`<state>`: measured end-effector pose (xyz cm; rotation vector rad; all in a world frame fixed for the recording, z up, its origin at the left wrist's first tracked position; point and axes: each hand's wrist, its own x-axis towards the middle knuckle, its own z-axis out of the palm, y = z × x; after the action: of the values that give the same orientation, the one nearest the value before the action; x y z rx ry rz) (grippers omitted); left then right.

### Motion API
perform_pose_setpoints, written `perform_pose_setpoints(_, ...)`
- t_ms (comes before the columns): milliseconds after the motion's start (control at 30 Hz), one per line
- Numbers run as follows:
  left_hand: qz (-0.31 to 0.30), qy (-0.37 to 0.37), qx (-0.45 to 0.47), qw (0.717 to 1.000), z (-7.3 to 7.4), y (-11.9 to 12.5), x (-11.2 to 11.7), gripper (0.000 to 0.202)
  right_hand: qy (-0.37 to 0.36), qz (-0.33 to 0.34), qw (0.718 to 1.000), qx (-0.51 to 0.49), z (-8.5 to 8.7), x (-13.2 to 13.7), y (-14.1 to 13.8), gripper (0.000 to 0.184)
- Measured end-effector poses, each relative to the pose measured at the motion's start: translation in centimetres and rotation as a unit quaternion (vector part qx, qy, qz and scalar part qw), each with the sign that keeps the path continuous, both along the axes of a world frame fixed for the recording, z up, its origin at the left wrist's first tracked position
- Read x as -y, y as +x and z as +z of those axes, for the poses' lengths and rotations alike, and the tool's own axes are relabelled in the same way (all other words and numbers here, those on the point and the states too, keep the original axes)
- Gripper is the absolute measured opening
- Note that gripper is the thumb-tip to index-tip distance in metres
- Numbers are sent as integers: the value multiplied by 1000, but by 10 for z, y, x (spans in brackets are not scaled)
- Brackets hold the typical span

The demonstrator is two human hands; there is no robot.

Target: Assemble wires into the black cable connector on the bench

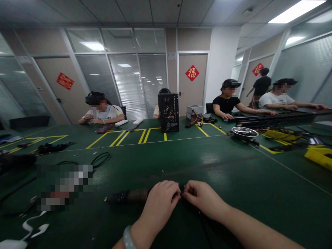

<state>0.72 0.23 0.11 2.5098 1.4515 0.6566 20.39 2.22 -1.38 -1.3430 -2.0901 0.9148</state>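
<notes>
My left hand [163, 200] is closed in a pinch over the green table [124, 228], a bracelet on its wrist. Just to its right, my right hand [203, 199] pinches too, with the fingertips of both almost meeting. Something tiny may sit between the fingers, too small to name. A dark, cylindrical tool [127, 196] with a small metal tip pointing left lies on the table, its right end hidden behind my left hand. Beneath my right hand runs a thin black cord [205, 226], hard to make out.
A black computer case [168, 112] stands upright across the table. Near it are a power supply [194, 110] with cables, a metal bowl [244, 132] and yellow trays [319, 156]. Black cable [101, 159] and white strap [31, 224] lie left. Several people sit opposite; one walks behind.
</notes>
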Motion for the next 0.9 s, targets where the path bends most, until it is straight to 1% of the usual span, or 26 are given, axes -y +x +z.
perform_pose_setpoints(133,-4,6,-3,1000,0,0,1,12,0,-1,1000,2,1,0,0,9)
perform_pose_setpoints(300,0,26,26,999,-1,0,3,20,5,-2,1000,-4,-1,-2,-1,9)
perform_pose_setpoints(500,10,17,32,999,-4,-1,2,14,3,-7,1000,-8,-4,-3,-1,10)
perform_pose_setpoints(667,-8,15,30,999,-4,-2,2,17,4,-7,1000,-9,-5,-3,-1,9)
perform_pose_setpoints(767,-1,16,34,999,-3,-2,2,22,5,-9,1000,-7,-4,-3,0,9)
perform_pose_setpoints(900,3,17,33,999,-3,-1,2,15,-3,-11,1000,-9,-2,-2,0,11)
